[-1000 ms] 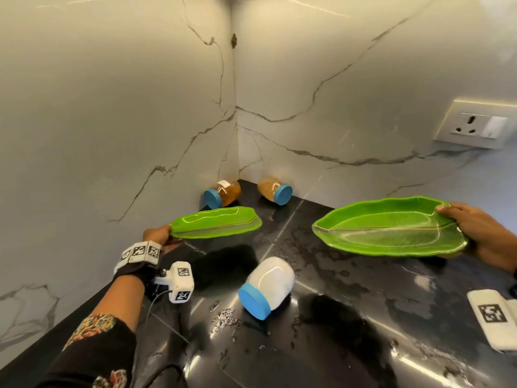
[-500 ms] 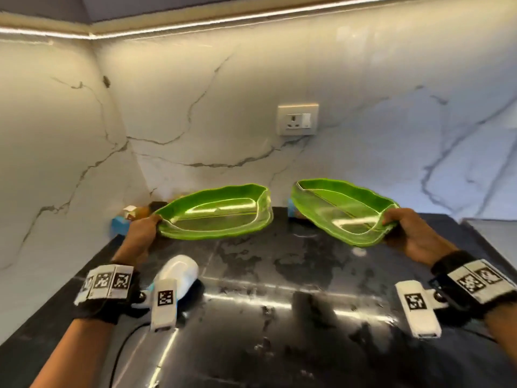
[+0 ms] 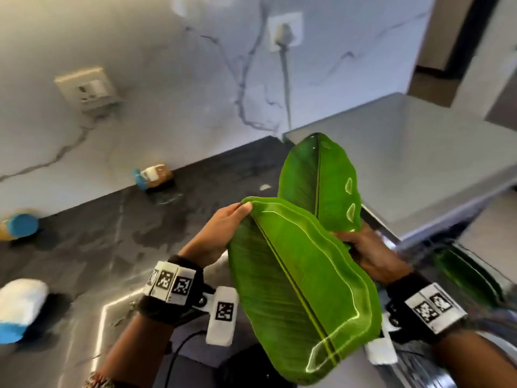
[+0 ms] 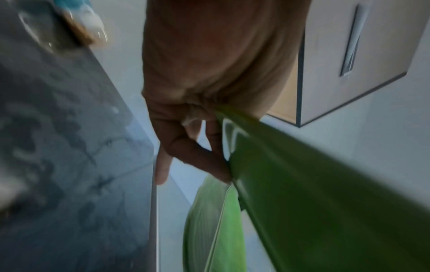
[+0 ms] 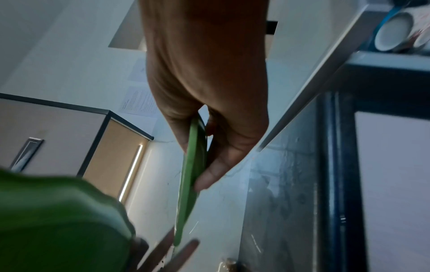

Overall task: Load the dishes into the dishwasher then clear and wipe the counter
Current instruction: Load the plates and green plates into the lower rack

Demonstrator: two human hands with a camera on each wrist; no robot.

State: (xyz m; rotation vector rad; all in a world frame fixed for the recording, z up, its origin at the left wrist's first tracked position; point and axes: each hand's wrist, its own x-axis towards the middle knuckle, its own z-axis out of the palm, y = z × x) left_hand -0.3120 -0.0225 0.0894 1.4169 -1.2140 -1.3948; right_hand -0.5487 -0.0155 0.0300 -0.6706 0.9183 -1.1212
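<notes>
Item one: near leaf plate (image 3: 302, 289), green, leaf-shaped, raised rim and centre vein, held off the counter and tilted; my left hand (image 3: 215, 236) grips its far end, thumb on the rim, fingers (image 4: 202, 163) curled under its edge. Item two: far leaf plate (image 3: 319, 180), same green pattern, tipped up more steeply, its lower end partly behind the first; my right hand (image 3: 369, 256) pinches it at the lower edge, thumb (image 5: 216, 173) on one face, the rest of the hand on the other. The two plates overlap in front of me, between my hands, above the right end of the dark counter (image 3: 92, 247). Whether they touch I cannot tell. Item three: white jar with blue lid (image 3: 19, 309), lying on its side at the counter's near left. Item four: amber jar (image 3: 16, 226), blue lid, on its side against the wall at left. Item five: second amber jar (image 3: 153, 176), blue lid, white label, lying at the foot of the marble wall (image 3: 173, 88). Item six: wall socket (image 3: 88, 89); a second outlet (image 3: 284, 32) with a plug and cord hanging down. Item seven: grey appliance top (image 3: 414, 155) to the right of the counter. Item eight: cups (image 5: 393, 35) on a shelf, seen from the right wrist, blurred.
</notes>
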